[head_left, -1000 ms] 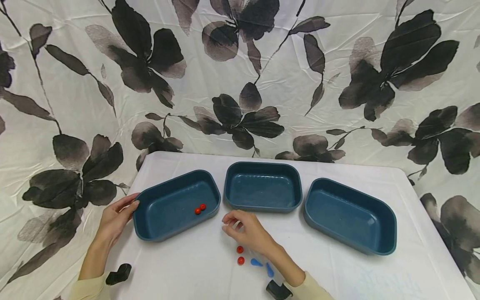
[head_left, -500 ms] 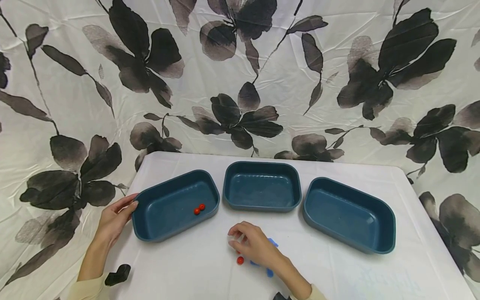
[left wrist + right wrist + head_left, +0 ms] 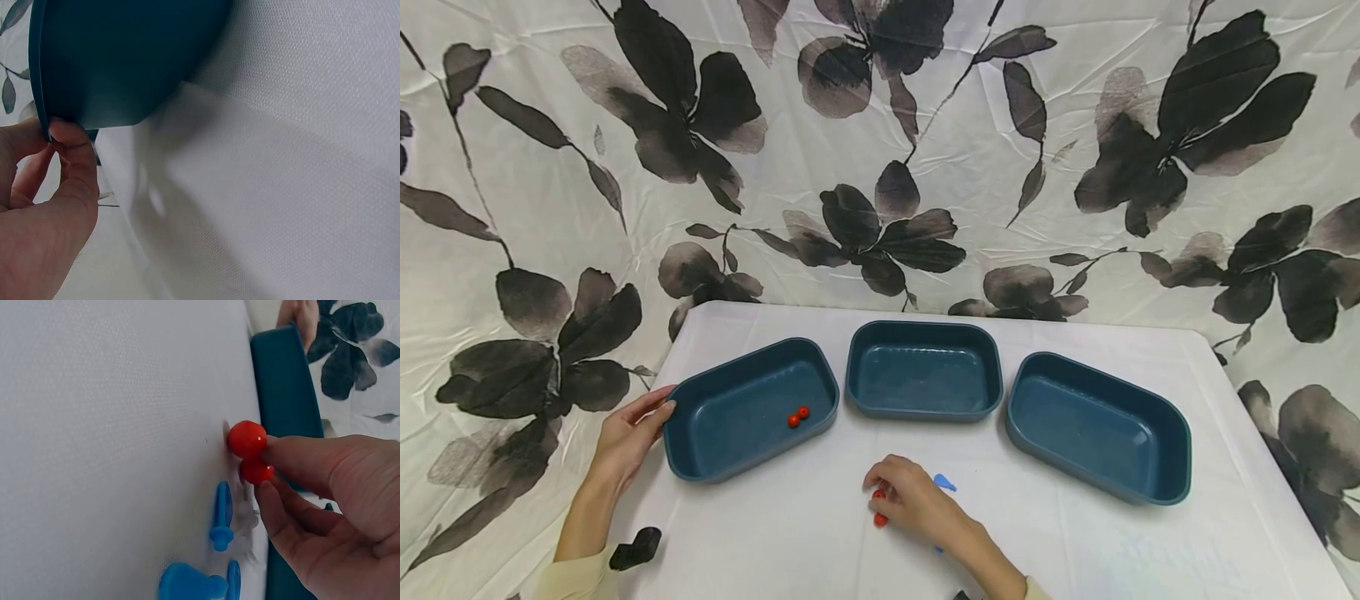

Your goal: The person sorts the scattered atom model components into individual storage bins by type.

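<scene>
My left hand (image 3: 631,437) grips the left end of a dark teal bin (image 3: 726,429), thumb and fingers pinching its rim (image 3: 39,75). Inside that bin lie two small red beads (image 3: 793,421). Over the table's middle, my right hand (image 3: 917,504) has thumb and fingertips around a red bead (image 3: 257,471). Another red bead (image 3: 247,439) lies right beside it, close to the thumb. Below the hand in the right wrist view are several blue drop-shaped pieces (image 3: 221,519) and some clear pieces (image 3: 247,515), partly hidden by the fingers.
Two more teal bins stand on the white table, a middle bin (image 3: 925,379) and a right bin (image 3: 1093,437), with nothing visible inside. A floral cloth (image 3: 880,167) hangs behind the table's far edge.
My right hand has moved down and slightly right, away from the left bin, to the red beads on the table, and its fingertips have closed around one. The left hand stays on the rim.
</scene>
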### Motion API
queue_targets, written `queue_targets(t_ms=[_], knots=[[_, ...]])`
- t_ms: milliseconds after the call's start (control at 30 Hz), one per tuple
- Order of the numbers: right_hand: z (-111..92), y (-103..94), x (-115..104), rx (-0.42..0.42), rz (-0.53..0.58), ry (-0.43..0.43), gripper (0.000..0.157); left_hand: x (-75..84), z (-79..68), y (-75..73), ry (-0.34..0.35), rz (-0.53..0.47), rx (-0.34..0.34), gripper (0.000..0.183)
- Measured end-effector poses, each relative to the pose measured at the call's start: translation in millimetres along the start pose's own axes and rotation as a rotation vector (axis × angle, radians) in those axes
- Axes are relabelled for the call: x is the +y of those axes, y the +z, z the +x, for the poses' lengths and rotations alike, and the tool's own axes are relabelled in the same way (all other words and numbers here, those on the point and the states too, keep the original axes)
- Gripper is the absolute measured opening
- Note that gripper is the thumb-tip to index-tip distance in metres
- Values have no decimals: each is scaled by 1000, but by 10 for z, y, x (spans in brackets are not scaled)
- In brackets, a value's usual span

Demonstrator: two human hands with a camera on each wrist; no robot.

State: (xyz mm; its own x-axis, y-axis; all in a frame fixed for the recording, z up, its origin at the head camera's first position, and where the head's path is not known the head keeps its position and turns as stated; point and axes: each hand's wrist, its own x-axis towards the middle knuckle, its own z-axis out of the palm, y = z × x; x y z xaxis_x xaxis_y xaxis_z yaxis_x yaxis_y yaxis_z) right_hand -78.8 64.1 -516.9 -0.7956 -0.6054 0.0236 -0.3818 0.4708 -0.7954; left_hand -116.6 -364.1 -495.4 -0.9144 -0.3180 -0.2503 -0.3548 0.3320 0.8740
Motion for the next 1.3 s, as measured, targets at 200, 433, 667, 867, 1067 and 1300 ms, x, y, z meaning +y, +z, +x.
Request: queue_targets(t_ms=[200,433,667,867,1067,1300], knots=[[0,-28,-6,-35,-53,-11,13,6,8,0,7,-22,-5,60],[30,-73,-18,-78,-108,-42,10,17,5,-3,-9,-33,0,60],[69,-91,-35,-100,-81,-92,10,22,-16,-48,-5,-27,11,60],[131,-105,-44,-35,-10,-179,13,15,-26,-60,-6,-17,4,61],[222,-133,-71,31,25,-176,14,7,-21,-39,-1,-29,-1,61],[332,-170,-148,61,104,-72,12,21,-11,-9,-14,-19,-6,61]])
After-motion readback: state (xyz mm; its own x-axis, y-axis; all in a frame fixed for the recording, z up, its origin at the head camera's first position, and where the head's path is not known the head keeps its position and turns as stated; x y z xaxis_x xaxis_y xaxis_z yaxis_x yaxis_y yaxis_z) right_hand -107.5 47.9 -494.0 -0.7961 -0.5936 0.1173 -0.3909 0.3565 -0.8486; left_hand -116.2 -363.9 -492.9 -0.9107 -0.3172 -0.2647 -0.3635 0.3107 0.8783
